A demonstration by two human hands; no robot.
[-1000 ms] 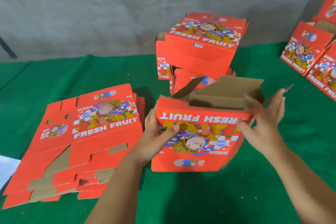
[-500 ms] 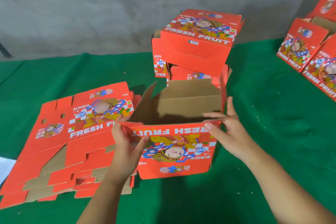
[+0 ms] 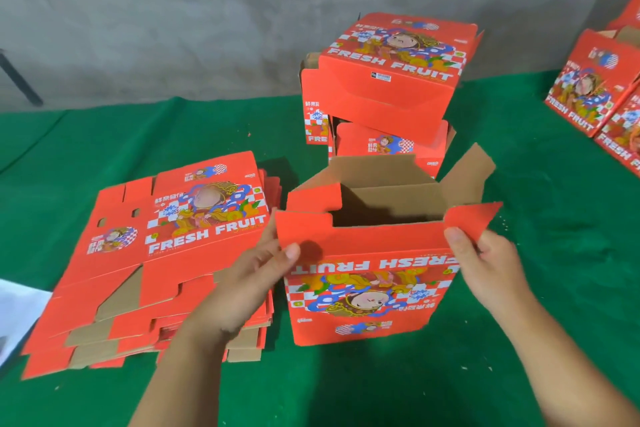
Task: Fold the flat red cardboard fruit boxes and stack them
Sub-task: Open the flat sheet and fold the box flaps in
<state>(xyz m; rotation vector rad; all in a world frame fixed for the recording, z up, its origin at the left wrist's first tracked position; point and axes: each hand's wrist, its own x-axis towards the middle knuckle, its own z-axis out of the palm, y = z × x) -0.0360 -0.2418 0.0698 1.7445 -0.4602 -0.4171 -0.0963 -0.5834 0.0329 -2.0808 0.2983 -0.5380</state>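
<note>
I'm pinching the near flap (image 3: 363,239) of the open box (image 3: 363,295) with my left hand (image 3: 249,284) and right hand (image 3: 491,267), and should fold it inward evenly, corners level.

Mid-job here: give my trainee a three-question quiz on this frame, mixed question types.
1. True or false: the open red cardboard box in front of the person has its top flaps closed.
2. What does the left hand pinch? A) the near flap's left corner B) the pile of flat red cardboard blanks
3. Fill in: the printed FRESH FRUIT lettering on the held box's near face reads ____ from the camera.

Key: 1 false; 2 A; 3 upside down. The right hand grips the flap's right corner.
</note>
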